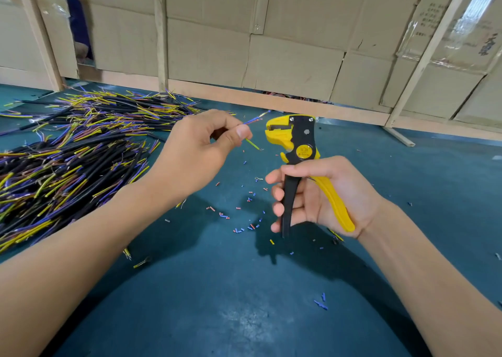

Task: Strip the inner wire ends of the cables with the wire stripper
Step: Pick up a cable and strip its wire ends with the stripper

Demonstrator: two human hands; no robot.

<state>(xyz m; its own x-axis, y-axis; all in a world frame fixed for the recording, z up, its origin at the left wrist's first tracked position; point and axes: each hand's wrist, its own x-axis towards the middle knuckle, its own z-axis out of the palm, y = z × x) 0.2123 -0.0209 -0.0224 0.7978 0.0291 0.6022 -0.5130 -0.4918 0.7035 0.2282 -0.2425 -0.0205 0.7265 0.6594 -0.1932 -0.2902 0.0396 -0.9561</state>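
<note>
— What's in my hands on your feed?

— My right hand (323, 196) has its fingers (277, 193) curled around the wire stripper (300, 150): matte black steel body and one black handle, the other handle and the head in glossy yellow plastic, head pointing up. There is a round yellow label at the pivot; its writing is too small for me to read.

— And the left?

— My left hand (195, 153) pinches a cable (252, 121) between thumb and fingertips, just beside the stripper's head and apart from it. Thin blue, red and yellow-green inner wires fan out.

— The rest?

— A tangled pile of cables (68, 150), black-sheathed, lies at left on the smooth teal surface (244, 302). Tiny insulation bits (239, 221) are scattered below my hands. Behind stand cardboard panels (271, 30); printed characters at right are illegible.
</note>
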